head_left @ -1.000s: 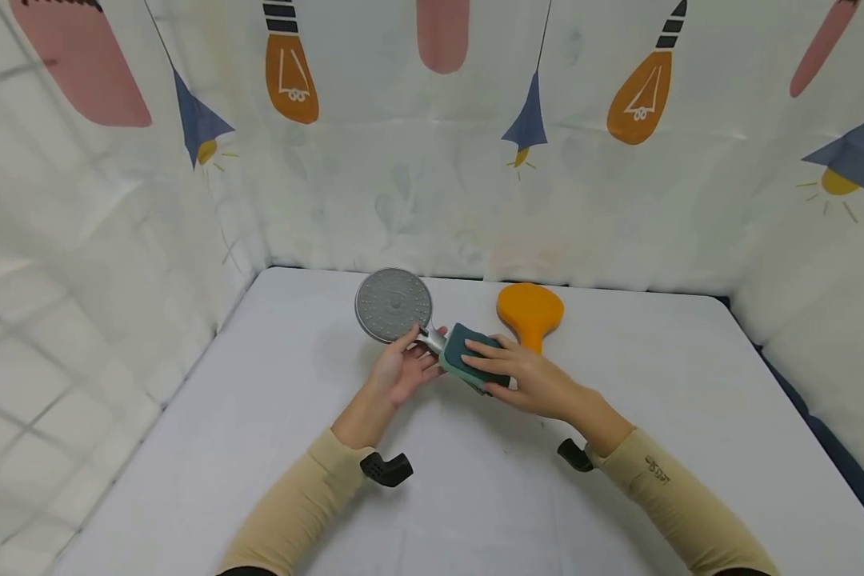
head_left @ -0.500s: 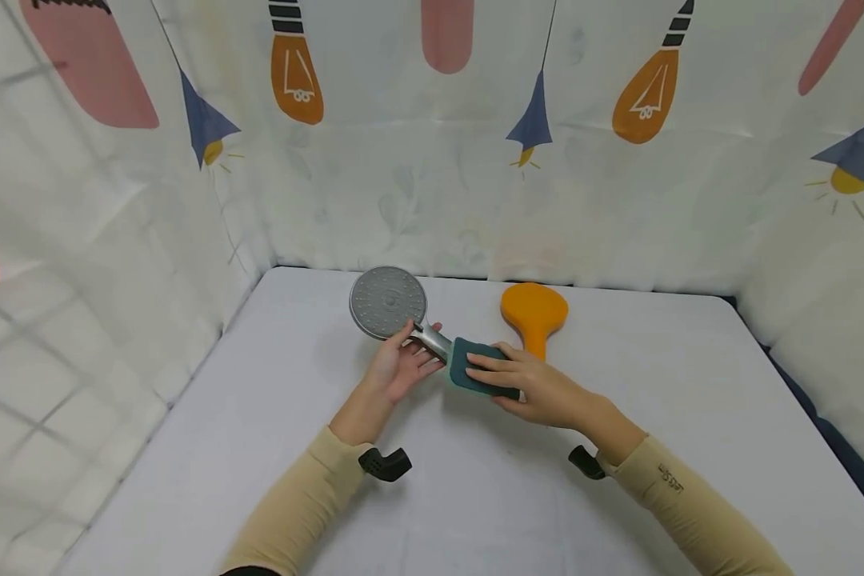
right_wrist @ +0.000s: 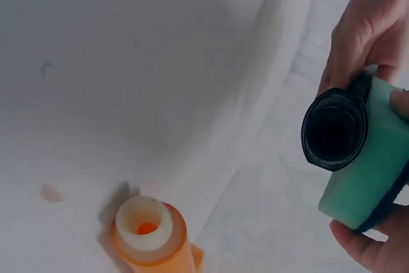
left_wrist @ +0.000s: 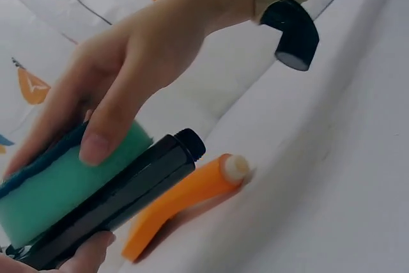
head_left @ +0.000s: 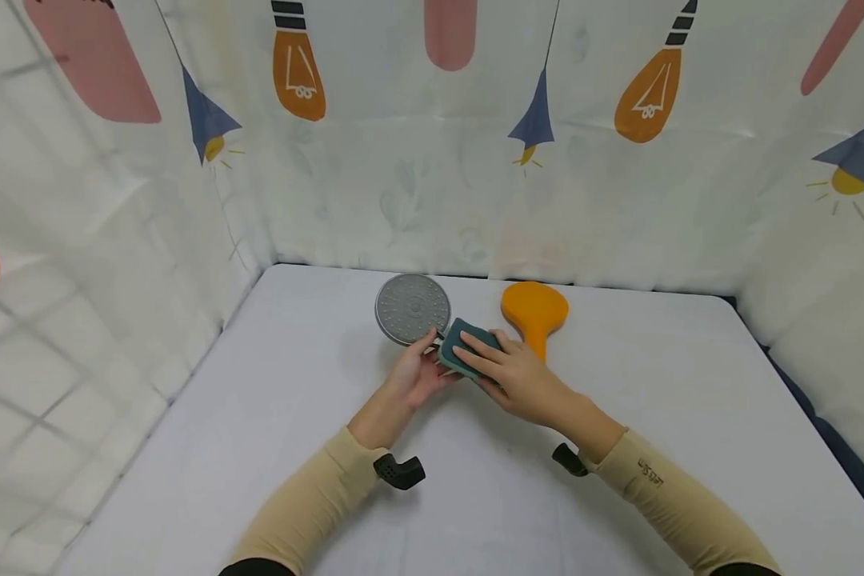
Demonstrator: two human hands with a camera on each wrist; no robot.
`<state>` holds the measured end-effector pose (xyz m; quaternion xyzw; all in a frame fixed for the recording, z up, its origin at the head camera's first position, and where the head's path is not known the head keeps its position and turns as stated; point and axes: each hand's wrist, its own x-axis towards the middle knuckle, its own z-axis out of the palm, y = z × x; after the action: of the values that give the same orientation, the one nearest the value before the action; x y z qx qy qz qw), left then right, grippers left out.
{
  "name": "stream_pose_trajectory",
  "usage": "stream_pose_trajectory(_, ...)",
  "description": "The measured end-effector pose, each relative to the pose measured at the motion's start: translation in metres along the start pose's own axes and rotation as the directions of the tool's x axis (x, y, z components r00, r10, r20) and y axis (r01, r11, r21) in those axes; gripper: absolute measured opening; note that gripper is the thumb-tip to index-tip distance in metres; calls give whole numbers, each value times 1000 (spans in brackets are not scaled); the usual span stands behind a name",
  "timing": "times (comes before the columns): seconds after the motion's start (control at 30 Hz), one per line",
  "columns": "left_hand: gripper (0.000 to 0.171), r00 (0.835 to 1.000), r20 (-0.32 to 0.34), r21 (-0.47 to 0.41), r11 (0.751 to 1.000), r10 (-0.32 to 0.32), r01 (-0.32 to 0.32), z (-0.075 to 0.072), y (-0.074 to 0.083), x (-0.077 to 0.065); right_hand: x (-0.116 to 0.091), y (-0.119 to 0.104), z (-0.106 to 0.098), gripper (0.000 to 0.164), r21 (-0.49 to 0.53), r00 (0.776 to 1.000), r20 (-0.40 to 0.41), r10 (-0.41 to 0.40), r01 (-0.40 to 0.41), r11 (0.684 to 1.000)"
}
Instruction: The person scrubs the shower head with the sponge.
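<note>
A round grey shower head (head_left: 413, 310) is held above the table in the head view. My left hand (head_left: 409, 382) grips it at the neck, with the thumb on top near the spray face. A green sponge with a darker scouring side (head_left: 466, 346) lies along the handle, pinched by my right hand (head_left: 529, 386) and covering most of the handle from above. In the left wrist view, the sponge's light green foam (left_wrist: 70, 190) touches the dark handle (left_wrist: 128, 193), whose threaded end juts out. The right wrist view shows the handle's open end (right_wrist: 335, 129) beside the foam.
An orange paddle-shaped shower head (head_left: 535, 308) lies on the white table (head_left: 475, 496), just beyond my right hand. Its pale hollow end (right_wrist: 144, 222) points towards me. A patterned cloth wall (head_left: 432, 184) stands behind the table, with more cloth at both sides.
The sponge slid along the handle away from the spray face, then back towards it. The shower head and my left hand have shifted slightly right and nearer. The orange shower head stays put.
</note>
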<state>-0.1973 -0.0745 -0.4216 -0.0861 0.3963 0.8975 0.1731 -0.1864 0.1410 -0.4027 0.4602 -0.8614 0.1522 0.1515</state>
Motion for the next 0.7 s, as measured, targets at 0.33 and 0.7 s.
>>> stream_pose_trajectory(0.33, 50, 999, 42, -55, 998, 4, -2, -4, 12, 3, -20, 3, -2, 61, -1, 998, -23, 53, -53, 999)
stream_pose_trajectory(0.7, 30, 999, 28, 24, 1000, -19, 19, 0, 2, 2, -16, 0, 2, 58, -16, 998, -52, -33, 32, 999)
